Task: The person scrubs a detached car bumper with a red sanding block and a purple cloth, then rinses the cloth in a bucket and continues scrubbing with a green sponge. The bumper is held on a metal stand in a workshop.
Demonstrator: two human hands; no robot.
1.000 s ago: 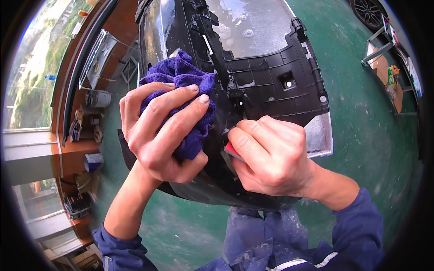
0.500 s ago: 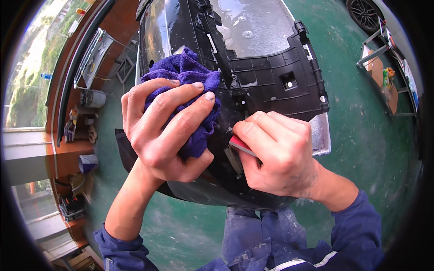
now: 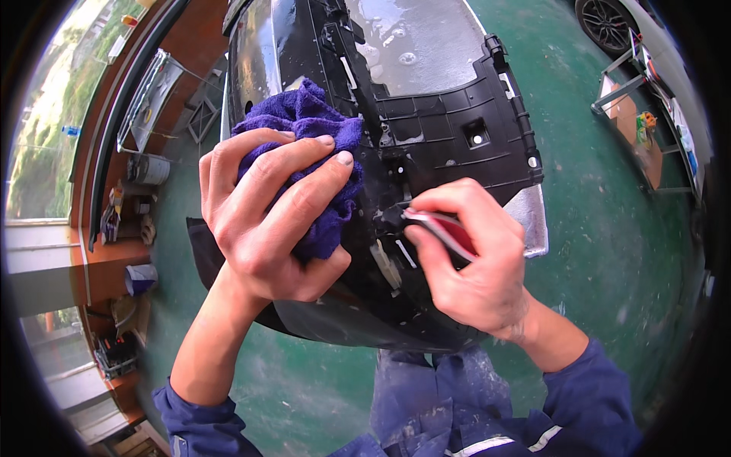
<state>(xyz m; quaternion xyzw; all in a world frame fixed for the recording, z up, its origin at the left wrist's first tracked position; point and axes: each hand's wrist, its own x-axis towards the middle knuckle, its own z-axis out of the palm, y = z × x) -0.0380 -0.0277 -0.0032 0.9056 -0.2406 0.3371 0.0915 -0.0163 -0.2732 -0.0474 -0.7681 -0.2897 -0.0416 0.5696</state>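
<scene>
A black plastic car bumper [image 3: 449, 122] lies in front of me, wet in places. On its left side my left hand [image 3: 266, 217] presses a bunched purple cloth [image 3: 304, 114], fingers bent over it. Close to the bumper's near edge, my right hand [image 3: 476, 259] pinches a bent, thin pad [image 3: 457, 234], red on one face with a grey edge; it looks like a sanding pad. The pad's tip is close to a clip recess in the bumper, and I cannot tell whether it touches. The fingers hide part of the pad.
Under the bumper is a pale, wet panel with suds [image 3: 426, 46]. To the right stands a metal-framed cart [image 3: 632, 129] with cardboard, beyond it a car wheel [image 3: 607, 24]. Along the left wall are buckets [image 3: 141, 278] and a toolbox [image 3: 116, 352]. The floor [image 3: 594, 251] is green.
My right hand has lifted and turned, so more of the red pad and the bumper's slots show. My left hand stays on the cloth. The whole view has shifted slightly.
</scene>
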